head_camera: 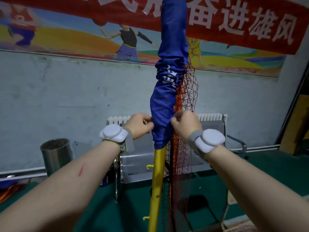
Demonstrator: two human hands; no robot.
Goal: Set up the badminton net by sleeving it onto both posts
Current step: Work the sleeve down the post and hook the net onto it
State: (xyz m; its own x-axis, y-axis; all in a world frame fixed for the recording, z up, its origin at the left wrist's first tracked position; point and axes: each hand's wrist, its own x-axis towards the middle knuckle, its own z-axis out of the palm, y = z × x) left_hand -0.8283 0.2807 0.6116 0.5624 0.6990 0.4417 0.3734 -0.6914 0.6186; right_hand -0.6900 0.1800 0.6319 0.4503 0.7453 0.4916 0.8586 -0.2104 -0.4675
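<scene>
Before a muralled wall (pixel 66 91), the blue sleeve (pixel 163 104) was run upright down the yellow post (pixel 157 181), its lower end pinched by curled fingers of the left hand (pixel 138 125) and right hand (pixel 185 124).

Indoor sports hall, going by what I get on the head camera. Green court flooring (pixel 267 164) underfoot. Long wall mural (pixel 66 36) of painted athletes, one in a numbered yellow jersey. Red banner (pixel 234 19) with large white Chinese characters hangs over it. Yellow post (pixel 157 173) stands upright, blue net sleeve (pixel 163 101) bunched on it, red mesh (pixel 187 91) hanging just beside. Perforated metal bench seats (pixel 138 164) and a white radiator (pixel 209 117) sit against the grey wall (pixel 66 97). Steel bin (pixel 56 153) stands by that wall, to the left.
</scene>
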